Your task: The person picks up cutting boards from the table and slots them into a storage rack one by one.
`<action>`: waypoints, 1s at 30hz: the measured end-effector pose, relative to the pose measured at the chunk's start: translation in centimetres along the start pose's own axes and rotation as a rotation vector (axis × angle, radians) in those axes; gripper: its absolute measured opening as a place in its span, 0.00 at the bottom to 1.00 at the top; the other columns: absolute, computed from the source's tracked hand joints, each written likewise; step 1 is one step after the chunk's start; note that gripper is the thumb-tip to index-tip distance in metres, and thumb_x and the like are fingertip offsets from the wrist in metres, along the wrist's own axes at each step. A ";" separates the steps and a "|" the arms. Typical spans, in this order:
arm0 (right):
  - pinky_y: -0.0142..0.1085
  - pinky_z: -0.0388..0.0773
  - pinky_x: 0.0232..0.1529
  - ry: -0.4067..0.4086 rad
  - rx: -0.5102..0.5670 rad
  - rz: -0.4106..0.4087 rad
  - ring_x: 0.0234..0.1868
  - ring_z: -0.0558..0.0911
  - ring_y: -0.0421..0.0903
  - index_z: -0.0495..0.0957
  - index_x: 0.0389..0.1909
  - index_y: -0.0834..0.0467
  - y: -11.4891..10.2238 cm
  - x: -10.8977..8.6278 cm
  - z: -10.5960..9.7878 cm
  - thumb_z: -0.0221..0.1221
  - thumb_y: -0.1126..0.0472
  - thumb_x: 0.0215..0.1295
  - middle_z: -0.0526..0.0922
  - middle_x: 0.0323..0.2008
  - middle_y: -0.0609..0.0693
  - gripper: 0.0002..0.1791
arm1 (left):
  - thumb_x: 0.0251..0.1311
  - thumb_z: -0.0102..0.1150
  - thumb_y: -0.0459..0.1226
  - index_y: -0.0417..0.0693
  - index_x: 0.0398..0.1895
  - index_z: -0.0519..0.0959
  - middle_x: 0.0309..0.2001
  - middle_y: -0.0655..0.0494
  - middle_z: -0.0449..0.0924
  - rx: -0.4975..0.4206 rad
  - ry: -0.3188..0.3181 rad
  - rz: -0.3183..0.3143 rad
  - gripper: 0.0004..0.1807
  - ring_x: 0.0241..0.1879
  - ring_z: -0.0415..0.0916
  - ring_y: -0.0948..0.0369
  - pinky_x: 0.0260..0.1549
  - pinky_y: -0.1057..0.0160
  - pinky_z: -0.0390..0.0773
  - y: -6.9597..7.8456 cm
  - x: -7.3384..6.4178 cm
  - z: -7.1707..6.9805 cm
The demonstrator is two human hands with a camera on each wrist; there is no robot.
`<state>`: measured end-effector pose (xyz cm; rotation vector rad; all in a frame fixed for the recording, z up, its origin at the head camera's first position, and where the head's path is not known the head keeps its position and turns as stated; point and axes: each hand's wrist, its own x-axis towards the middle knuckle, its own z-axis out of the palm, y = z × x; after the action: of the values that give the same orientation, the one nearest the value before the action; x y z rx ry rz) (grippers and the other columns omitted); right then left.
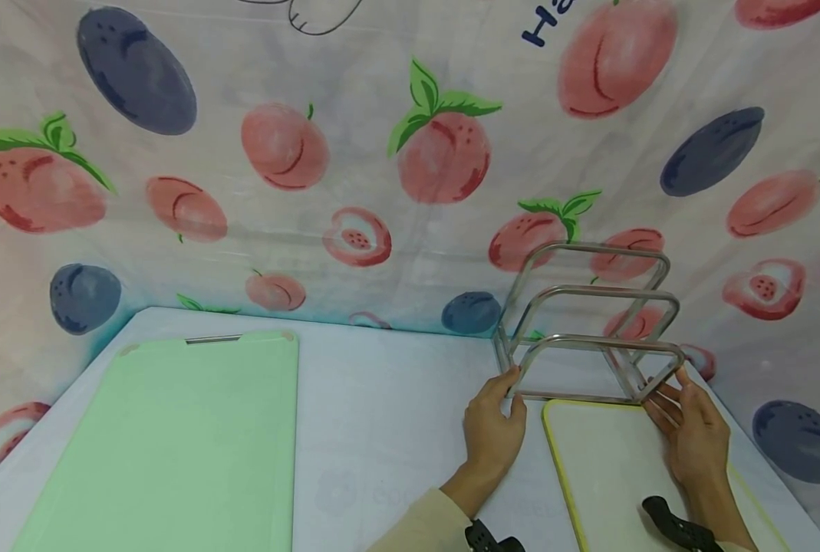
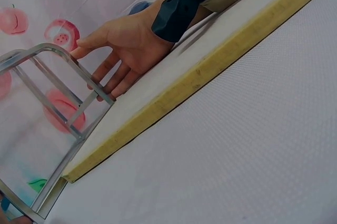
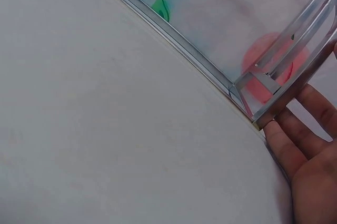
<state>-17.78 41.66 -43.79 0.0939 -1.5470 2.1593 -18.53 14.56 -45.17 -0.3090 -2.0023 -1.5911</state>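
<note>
A silver metal rack (image 1: 603, 290) with several upright loops stands at the table's back right. My left hand (image 1: 495, 425) grips its front left corner, with the thumb low by the base rail. At the front right corner my right hand (image 1: 699, 433) holds the frame, its thumb (image 2: 81, 50) on the front loop and its fingers by the lower side. Just in front of the rack lies a white board with a yellow edge (image 1: 610, 460), partly under my right forearm. In the left wrist view, only a bit of my left hand (image 2: 18, 220) shows.
A light green board (image 1: 175, 437) with a slot near its far edge lies on the left of the white-covered table (image 1: 368, 429). Behind the table hangs a fruit-print cloth (image 1: 354, 169), close to the rack's back. Black straps (image 1: 679, 525) are on both wrists.
</note>
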 end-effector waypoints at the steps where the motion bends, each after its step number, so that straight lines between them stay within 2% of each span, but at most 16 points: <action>1: 0.35 0.80 0.40 -0.011 0.007 -0.003 0.44 0.84 0.46 0.64 0.67 0.64 0.0 0.0 0.0 0.48 0.60 0.72 0.81 0.43 0.55 0.25 | 0.54 0.61 0.27 0.44 0.52 0.81 0.51 0.56 0.81 0.000 0.007 0.004 0.20 0.51 0.77 0.62 0.46 0.59 0.78 0.0 0.0 0.0; 18: 0.34 0.80 0.40 -0.038 -0.018 -0.009 0.44 0.83 0.45 0.63 0.68 0.64 0.1 0.1 0.2 0.47 0.60 0.72 0.81 0.43 0.54 0.26 | 0.52 0.60 0.25 0.46 0.52 0.82 0.49 0.59 0.82 0.007 0.046 -0.002 0.22 0.48 0.78 0.63 0.40 0.62 0.80 -0.1 0.1 -0.1; 30: 0.34 0.79 0.41 -0.037 -0.010 0.001 0.44 0.83 0.45 0.64 0.68 0.64 -0.1 0.0 0.1 0.48 0.59 0.72 0.81 0.44 0.54 0.26 | 0.53 0.60 0.26 0.47 0.51 0.82 0.48 0.60 0.82 -0.001 0.040 -0.029 0.20 0.48 0.78 0.64 0.40 0.63 0.79 0.0 0.0 -0.1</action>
<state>-17.78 41.57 -43.70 0.1302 -1.5783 2.1614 -18.52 14.51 -45.12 -0.2477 -1.9844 -1.6043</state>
